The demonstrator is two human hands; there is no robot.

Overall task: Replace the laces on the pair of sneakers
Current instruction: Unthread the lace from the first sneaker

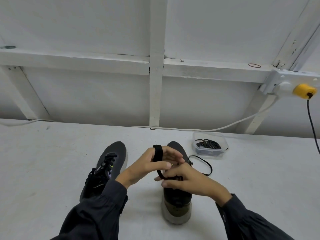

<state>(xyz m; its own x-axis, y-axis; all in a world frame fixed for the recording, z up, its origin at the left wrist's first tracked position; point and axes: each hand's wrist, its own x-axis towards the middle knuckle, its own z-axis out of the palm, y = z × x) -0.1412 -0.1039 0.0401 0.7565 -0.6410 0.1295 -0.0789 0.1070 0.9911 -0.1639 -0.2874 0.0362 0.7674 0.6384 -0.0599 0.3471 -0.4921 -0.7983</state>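
The black lace (158,155) is wound in several turns around the fingers of your left hand (152,166), and a strand runs down from that coil to your right hand (188,181), whose thumb and fingertips pinch it just above the right sneaker (176,203). Your left hand is partly open, fingers spread to carry the coil; your right is closed on the strand. Another length of lace (204,163) trails off the far right side of that sneaker in a loose loop on the bench (52,161).

The lace looks soft, light and limp, so it probably has no shape of its own and will likely slip off your fingers if you relax them. Hold it by the coil to keep it tidy, and pinch close to the tip when you feed an eyelet, since the stiff end is the only part that will push through. The sneaker seems light but stands steady on its thick pale sole; steady it by the heel or collar.

The left sneaker (105,168) lies just beside your left forearm, apparently laced, with a small yellow-green mark on its side. No brand name or writing can be read on either shoe.

Farther right, near the wall, a clear plastic container (210,146) holds a tangle of dark laces (208,144). A yellow plug (304,90) sits in the socket at far right.
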